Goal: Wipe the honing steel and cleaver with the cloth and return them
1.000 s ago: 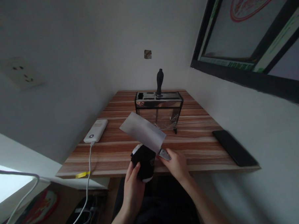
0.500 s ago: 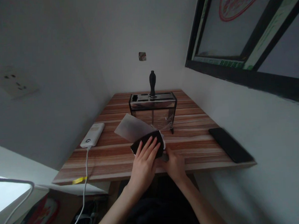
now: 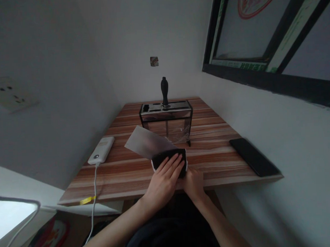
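A broad pale-grey cleaver blade points up and to the left over the table. Its handle end is hidden by my hands. My left hand presses a black cloth with white edges onto the lower part of the blade, fingers close together on top. My right hand is closed beside it at the cleaver's handle end, partly behind the cloth. Just beyond the blade stands a knife block with clear sides and a slotted metal top, one black handle sticking up from it.
On the wood-grain table, a white power bank with a cable lies left. A black phone lies near the right edge. Walls close in on both sides, with a framed window at the right.
The black cloth and my left hand have moved right and slightly down along the blade, toward the handle end. My right hand is now more covered. The view has shifted a little.
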The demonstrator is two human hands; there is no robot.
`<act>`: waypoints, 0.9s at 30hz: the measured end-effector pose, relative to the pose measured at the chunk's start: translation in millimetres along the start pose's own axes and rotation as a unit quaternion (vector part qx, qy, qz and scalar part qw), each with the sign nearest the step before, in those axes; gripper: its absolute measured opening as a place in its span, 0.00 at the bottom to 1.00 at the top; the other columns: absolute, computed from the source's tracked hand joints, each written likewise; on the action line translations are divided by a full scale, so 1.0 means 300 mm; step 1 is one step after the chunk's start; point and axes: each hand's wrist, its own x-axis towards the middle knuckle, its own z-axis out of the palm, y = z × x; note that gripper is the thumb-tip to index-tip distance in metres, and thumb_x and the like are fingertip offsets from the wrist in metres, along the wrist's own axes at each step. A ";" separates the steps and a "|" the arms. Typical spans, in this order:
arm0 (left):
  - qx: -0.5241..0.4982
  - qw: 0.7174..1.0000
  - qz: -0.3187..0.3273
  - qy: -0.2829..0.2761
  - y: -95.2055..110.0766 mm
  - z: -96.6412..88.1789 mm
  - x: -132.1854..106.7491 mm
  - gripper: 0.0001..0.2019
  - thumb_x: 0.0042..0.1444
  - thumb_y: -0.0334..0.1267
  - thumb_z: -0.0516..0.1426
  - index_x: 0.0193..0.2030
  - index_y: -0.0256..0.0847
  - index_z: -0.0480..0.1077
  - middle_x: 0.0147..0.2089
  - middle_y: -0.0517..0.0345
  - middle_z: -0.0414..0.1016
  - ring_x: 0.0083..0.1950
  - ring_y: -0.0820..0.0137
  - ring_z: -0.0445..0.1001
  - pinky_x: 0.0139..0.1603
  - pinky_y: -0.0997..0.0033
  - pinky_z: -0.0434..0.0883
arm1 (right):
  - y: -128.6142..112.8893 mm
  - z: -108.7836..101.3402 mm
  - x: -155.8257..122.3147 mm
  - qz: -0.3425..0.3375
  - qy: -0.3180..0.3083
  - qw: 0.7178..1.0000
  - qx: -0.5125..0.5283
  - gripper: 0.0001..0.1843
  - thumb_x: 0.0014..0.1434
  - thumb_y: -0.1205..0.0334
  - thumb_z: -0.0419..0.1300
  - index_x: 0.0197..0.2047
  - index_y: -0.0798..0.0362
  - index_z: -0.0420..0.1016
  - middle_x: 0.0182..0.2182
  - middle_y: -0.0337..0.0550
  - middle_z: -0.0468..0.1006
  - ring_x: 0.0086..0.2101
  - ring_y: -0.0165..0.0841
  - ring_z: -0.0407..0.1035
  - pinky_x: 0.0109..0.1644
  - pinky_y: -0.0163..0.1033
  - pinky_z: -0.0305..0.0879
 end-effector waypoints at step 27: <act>0.271 0.949 -0.085 0.135 -0.023 -0.025 0.053 0.28 0.60 0.30 0.46 0.68 0.36 0.44 0.70 0.50 0.46 0.71 0.65 0.40 0.68 0.54 0.46 | 0.000 0.005 -0.006 -0.075 0.152 0.985 0.017 0.13 0.58 0.54 0.57 0.29 0.53 0.75 0.21 0.43 0.78 0.24 0.33 0.72 0.29 0.34 0.52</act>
